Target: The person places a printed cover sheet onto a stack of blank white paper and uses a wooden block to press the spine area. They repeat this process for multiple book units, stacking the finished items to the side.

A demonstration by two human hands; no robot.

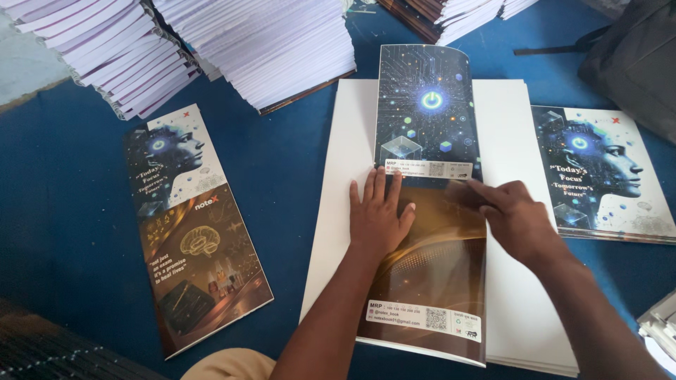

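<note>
Glossy printed cover sheet [427, 211] under flat left hand [377, 214], right hand [514, 218] fingertips.

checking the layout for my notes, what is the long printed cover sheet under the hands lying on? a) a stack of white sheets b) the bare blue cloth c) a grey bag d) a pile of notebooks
a: the cover sheet, pressed by the left hand and right hand, lies on a stack of white sheets whose edges show on both sides.

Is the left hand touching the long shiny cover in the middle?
Touching. The head view shows the left hand lying flat, palm down, on the printed cover sheet, fingers spread across it with no gap visible beneath.
</note>
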